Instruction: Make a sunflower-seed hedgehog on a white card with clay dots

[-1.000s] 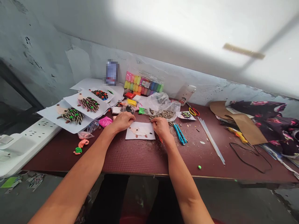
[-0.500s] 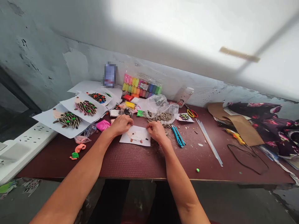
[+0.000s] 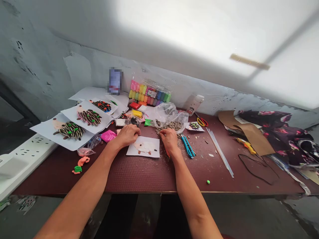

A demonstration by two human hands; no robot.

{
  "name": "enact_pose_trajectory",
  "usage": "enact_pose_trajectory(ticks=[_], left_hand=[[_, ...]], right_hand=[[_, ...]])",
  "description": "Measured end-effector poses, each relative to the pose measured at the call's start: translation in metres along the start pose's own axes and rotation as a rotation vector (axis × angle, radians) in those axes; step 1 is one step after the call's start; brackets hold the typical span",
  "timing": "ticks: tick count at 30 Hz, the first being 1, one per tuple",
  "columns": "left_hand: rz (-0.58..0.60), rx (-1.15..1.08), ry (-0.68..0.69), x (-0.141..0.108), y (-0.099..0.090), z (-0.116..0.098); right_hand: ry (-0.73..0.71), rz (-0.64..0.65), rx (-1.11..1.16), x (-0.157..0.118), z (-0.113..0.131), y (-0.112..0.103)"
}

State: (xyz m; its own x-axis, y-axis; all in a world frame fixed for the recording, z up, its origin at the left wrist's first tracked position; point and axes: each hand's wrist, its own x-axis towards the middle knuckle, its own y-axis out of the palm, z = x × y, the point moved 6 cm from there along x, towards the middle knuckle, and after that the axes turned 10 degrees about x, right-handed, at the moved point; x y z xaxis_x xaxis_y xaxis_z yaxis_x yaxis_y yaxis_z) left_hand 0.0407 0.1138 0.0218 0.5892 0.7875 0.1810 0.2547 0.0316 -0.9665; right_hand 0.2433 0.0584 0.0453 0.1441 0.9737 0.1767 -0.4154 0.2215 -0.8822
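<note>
Left hand [image 3: 127, 135] curled at a corner of the hedgehog card [image 3: 143, 147] between both hands, grip unclear; right hand [image 3: 170, 140] pinched beside the seeds [image 3: 175, 125], contents unclear. Apparent step: seed-picking; placing calls for precision.

No text can be read; the print on the white label [image 3: 152, 93] of the modelling-clay pack [image 3: 143, 94] is too small.

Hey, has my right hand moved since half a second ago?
Yes. Judged against the blue cutter, your right hand has shifted rightward, off the white card's edge and closer to the cutter.
</note>
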Motion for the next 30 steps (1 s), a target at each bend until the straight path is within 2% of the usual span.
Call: enact_pose_trajectory(ticks=[11,20,25,30], left_hand=[[0.017,0.001,-0.013,0.0,-0.003,-0.003],[0.019,0.016,-0.018,-0.001,-0.003,-0.004],[0.008,0.033,-0.013,-0.002,-0.001,-0.003],[0.009,0.052,-0.002,-0.001,-0.001,-0.004]], right_hand=[[-0.006,0.058,-0.046,0.005,0.005,0.011],[-0.04,0.021,-0.086,0.005,0.01,0.014],[-0.065,-0.062,0.127,0.002,0.01,0.004],[-0.092,0.015,0.48,-0.003,0.013,0.008]])
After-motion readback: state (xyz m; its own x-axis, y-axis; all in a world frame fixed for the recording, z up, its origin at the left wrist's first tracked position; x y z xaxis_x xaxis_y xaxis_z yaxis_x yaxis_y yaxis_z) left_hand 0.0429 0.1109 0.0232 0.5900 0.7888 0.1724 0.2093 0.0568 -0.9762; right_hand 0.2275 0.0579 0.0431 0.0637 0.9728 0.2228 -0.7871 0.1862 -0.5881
